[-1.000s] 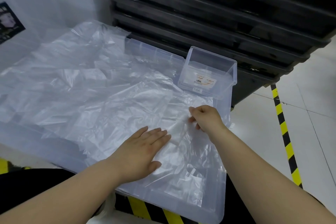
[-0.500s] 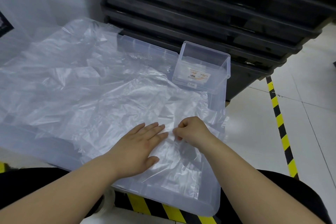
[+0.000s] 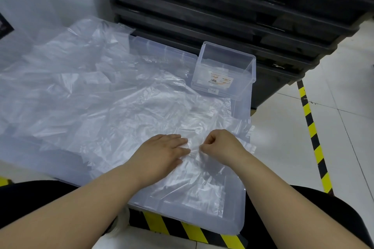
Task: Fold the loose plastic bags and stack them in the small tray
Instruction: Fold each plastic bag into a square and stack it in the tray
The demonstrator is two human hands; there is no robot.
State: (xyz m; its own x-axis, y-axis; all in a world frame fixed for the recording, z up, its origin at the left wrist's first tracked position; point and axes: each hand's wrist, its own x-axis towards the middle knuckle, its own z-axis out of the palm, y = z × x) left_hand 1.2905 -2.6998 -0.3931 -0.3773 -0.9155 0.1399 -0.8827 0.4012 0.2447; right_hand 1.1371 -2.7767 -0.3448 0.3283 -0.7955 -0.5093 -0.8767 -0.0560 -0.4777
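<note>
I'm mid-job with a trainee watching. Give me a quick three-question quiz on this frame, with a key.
1. True or false: the left hand lies flat on the thin clear plastic bag.
2. The right hand is: A) pinching that bag; B) holding scissors; C) flat on the floor.
3. Fill in: the small clear plastic tray sits at the large clear plastic bin's far-____ corner.
Key: 1 true; 2 A; 3 right.
</note>
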